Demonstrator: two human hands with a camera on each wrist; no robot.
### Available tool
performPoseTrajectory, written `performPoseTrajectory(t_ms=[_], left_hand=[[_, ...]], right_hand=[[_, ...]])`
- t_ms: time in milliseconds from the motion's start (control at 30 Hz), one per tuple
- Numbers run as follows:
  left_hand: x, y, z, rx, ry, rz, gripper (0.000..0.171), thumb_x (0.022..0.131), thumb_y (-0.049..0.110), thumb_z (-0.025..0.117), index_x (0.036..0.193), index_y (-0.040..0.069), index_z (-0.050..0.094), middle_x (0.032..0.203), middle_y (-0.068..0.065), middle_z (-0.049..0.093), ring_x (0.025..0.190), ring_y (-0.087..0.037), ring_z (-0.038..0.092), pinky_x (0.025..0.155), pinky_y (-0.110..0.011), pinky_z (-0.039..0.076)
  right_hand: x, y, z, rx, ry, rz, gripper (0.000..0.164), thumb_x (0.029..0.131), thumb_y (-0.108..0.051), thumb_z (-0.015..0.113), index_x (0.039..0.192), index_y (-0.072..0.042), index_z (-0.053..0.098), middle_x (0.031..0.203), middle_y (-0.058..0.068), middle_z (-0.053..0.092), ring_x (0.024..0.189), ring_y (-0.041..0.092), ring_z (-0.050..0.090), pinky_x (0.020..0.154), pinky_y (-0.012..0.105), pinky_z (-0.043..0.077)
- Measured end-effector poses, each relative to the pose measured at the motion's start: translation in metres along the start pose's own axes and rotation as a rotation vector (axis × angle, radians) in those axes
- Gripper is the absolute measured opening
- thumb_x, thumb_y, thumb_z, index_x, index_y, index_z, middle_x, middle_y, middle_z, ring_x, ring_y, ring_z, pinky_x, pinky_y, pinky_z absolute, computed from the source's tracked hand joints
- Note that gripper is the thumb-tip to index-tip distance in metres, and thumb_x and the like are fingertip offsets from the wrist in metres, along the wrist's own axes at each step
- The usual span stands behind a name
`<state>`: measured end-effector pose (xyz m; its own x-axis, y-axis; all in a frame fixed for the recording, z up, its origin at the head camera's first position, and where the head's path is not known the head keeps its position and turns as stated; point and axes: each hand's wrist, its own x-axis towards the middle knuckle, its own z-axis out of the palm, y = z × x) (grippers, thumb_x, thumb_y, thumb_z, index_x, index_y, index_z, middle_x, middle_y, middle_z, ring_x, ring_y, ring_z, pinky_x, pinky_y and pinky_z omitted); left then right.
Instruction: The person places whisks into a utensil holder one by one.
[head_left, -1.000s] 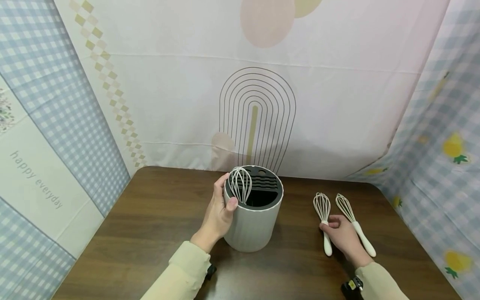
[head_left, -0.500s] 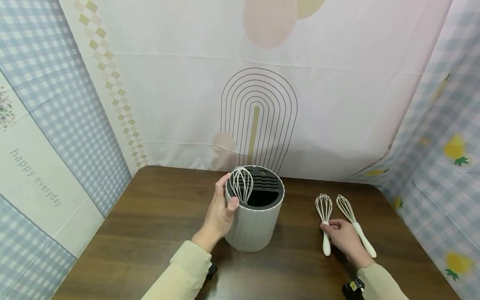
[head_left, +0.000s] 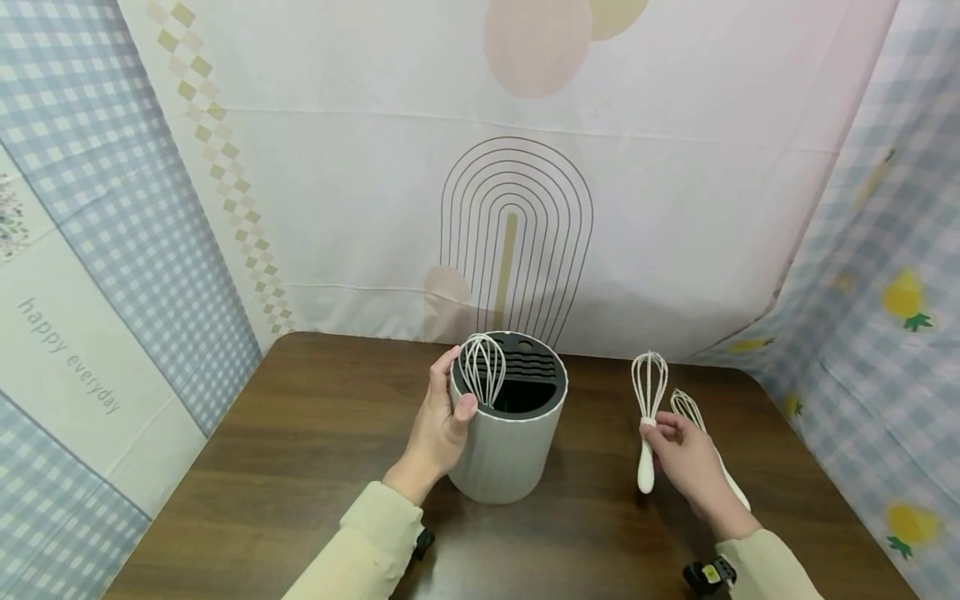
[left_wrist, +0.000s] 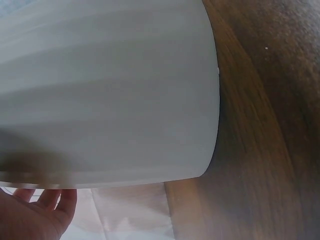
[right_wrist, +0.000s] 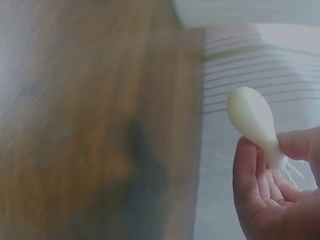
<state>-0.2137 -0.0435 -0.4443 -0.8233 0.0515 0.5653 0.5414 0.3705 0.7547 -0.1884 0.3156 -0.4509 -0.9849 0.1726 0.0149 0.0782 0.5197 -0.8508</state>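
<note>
A light grey ribbed utensil holder (head_left: 502,467) with a dark slotted top stands on the table. My left hand (head_left: 437,429) grips its left side by the rim, thumb in front and fingers behind. One white whisk (head_left: 482,367) stands in the holder, wires up, beside that thumb. To the right, my right hand (head_left: 690,458) pinches a second white whisk (head_left: 646,471) at the neck, wires upward, raised off the table. The right wrist view shows its rounded handle end (right_wrist: 252,112) between thumb and fingers. A third whisk (head_left: 688,407) lies on the table, partly hidden behind the right hand.
The brown wooden table (head_left: 300,450) has rounded back corners. A white patterned cloth (head_left: 360,208) hangs behind it, with blue checked cloths (head_left: 67,100) on both sides. In the holder's top, a large opening (head_left: 528,396) lies in front of wavy slots.
My right hand has lifted the second whisk off the table, its wires rising upward and away. The left hand and the holder have stayed in place.
</note>
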Motion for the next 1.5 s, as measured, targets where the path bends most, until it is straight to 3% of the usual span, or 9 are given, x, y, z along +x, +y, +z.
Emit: performPoseTrajectory(t_ms=[200,367,733,900,1133,1500], left_hand=[[-0.001,-0.001,0.0,-0.003,0.009,0.009,0.083,0.085,0.08,0.031,0.149,0.027,0.024,0.143,-0.01,0.042,0.115,-0.029,0.053,0.085,-0.053,0.045],[-0.002,-0.001,0.001,0.001,0.012,0.02,0.081,0.086,0.079,0.031,0.149,0.028,0.024,0.141,-0.01,0.044,0.114,-0.028,0.054,0.084,-0.052,0.046],[-0.001,0.0,0.0,0.006,0.016,0.018,0.083,0.085,0.08,0.03,0.15,0.028,0.024,0.144,-0.009,0.041,0.115,-0.029,0.053,0.084,-0.053,0.045],[-0.001,0.0,0.001,-0.002,0.015,0.019,0.082,0.086,0.08,0.03,0.149,0.028,0.024,0.144,-0.009,0.041,0.116,-0.029,0.053,0.085,-0.053,0.045],[-0.001,0.0,0.002,0.0,0.012,0.01,0.081,0.086,0.08,0.03,0.149,0.03,0.024,0.144,-0.008,0.041,0.116,-0.029,0.053,0.085,-0.053,0.045],[-0.001,-0.001,0.002,-0.029,0.021,0.041,0.079,0.088,0.076,0.032,0.15,0.028,0.024,0.14,-0.009,0.044,0.113,-0.027,0.054,0.085,-0.05,0.046]], right_hand=[[-0.009,-0.025,0.0,0.013,0.037,-0.05,0.061,0.098,-0.037,0.056,0.139,0.005,0.042,0.123,0.026,0.056,0.089,0.0,0.058,0.074,0.023,0.051],[-0.016,-0.039,0.003,0.138,0.004,-0.075,0.058,0.099,-0.026,0.057,0.142,0.007,0.037,0.124,0.027,0.054,0.09,0.0,0.06,0.075,0.027,0.053],[-0.025,-0.072,0.006,0.344,0.069,-0.22,0.049,0.095,-0.016,0.063,0.133,0.006,0.042,0.106,0.006,0.059,0.086,0.005,0.064,0.071,0.024,0.053],[-0.028,-0.09,0.007,0.464,0.054,-0.307,0.042,0.094,-0.01,0.063,0.129,0.005,0.044,0.106,0.009,0.06,0.085,0.012,0.065,0.073,0.026,0.053],[-0.034,-0.11,0.012,0.513,0.04,-0.355,0.04,0.095,-0.006,0.061,0.13,0.003,0.044,0.107,0.012,0.058,0.09,0.02,0.065,0.075,0.027,0.052],[-0.046,-0.131,0.027,0.701,0.084,-0.473,0.04,0.094,0.004,0.057,0.129,0.007,0.037,0.112,0.015,0.054,0.095,0.02,0.061,0.078,0.027,0.052]])
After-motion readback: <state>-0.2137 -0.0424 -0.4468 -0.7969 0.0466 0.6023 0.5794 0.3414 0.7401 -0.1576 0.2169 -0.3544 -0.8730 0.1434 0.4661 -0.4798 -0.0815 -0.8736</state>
